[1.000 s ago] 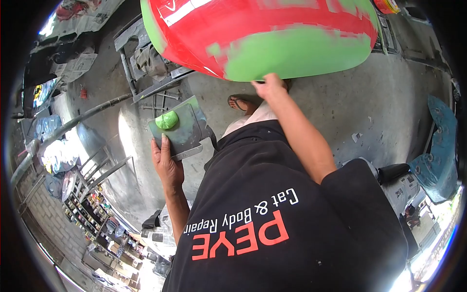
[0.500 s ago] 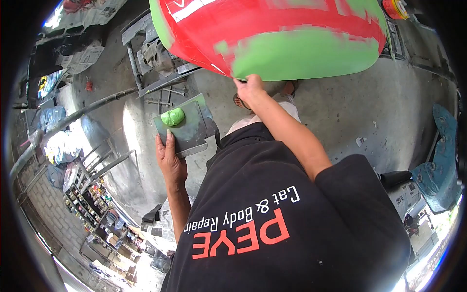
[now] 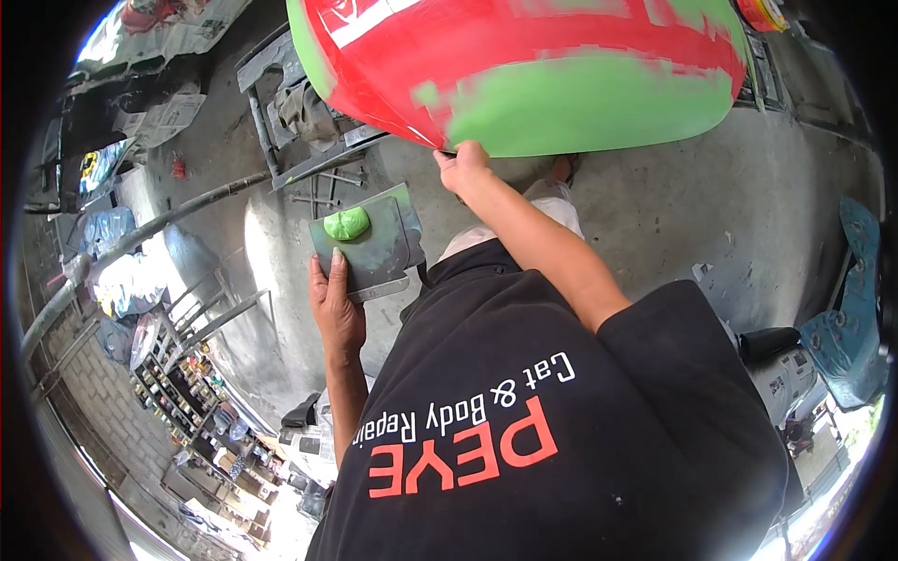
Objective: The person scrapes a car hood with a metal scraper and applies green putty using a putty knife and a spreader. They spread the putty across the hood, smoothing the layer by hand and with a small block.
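My left hand (image 3: 337,304) grips a flat grey mixing board (image 3: 374,257) from below, with the thumb on top. A lump of bright green body filler (image 3: 347,223) sits near the board's far left corner. My right hand (image 3: 465,168) is closed in a pinch at the near lower-left edge of a red car body panel (image 3: 524,70). A dark sliver shows at its fingertips; what it is I cannot make out. Smooth green filler (image 3: 589,107) covers a wide band along the panel's near side, with more green patches at its ends.
A metal stand (image 3: 262,136) with a grey cloth (image 3: 304,112) is left of the panel. A long pipe rail (image 3: 159,229) crosses the left side. Shelves of small containers (image 3: 173,397) stand at lower left. A red and yellow can (image 3: 762,14) is at upper right.
My right hand has shifted slightly left along the panel's edge. The board and left hand appear a little farther right, as the view itself has moved slightly.
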A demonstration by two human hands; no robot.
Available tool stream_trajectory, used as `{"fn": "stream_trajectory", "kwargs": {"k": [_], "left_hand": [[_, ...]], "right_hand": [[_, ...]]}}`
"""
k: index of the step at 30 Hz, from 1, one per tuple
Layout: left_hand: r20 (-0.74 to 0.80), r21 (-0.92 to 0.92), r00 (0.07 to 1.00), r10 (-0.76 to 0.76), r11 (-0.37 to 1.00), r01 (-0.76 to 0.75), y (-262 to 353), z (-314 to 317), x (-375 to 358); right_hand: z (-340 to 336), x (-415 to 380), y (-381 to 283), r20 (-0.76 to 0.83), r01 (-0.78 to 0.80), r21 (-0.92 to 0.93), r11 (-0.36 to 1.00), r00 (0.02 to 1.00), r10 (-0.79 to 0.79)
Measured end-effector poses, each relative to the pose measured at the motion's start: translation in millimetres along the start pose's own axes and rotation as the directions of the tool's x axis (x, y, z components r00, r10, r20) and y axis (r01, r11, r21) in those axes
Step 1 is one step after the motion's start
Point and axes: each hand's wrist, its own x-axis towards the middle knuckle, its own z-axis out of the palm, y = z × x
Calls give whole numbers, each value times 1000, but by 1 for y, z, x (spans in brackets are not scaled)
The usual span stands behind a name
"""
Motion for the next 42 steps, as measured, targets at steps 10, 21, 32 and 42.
{"fn": "stream_trajectory", "kwargs": {"k": [10,21,32,42], "left_hand": [[-6,1,1000,0,1000,0,-1,5,1],[58,49,998,-13,999,10,2,23,12],[124,101,992,-37,995,25,6,48,31],[104,334,993,55,939,-87,6,70,29]], "right_hand": [[-12,-28,-39,149,36,9,999,988,-37],[-57,2,-260,88,175,-82,981,982,-167],[-30,-32,-107,-139,-5,-280,960,990,-36],[-54,27,-338,83,417,-50,908,907,-412]]}}
